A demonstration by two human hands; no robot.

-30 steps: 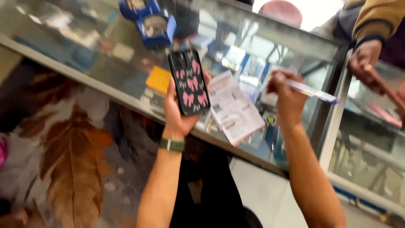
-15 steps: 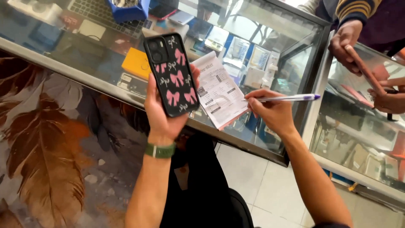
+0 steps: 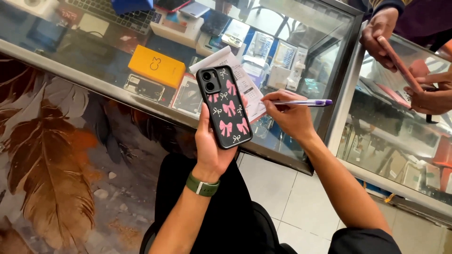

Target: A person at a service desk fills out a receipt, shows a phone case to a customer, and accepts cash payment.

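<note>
My left hand (image 3: 210,146) holds a smartphone (image 3: 224,106) upright, back facing me, in a black case with pink bows. A green wristband (image 3: 202,185) sits on that wrist. My right hand (image 3: 290,115) grips a purple pen (image 3: 302,102), its cap pointing right, with the tip end down on a white printed paper slip (image 3: 238,77) that lies on the glass counter (image 3: 301,141). The phone covers part of the slip.
Inside the glass showcase lie a yellow box (image 3: 156,66), phones and small boxes. A keyboard (image 3: 110,14) rests at the back. Across the counter at the top right, another person's hands (image 3: 405,56) hold a phone. White floor tiles (image 3: 292,197) are below; a leaf-patterned panel (image 3: 47,155) is on the left.
The view has shifted, so the counter sits higher in frame. My left hand has brought the phone lower and closer. My right hand has lowered the pen onto the slip.
</note>
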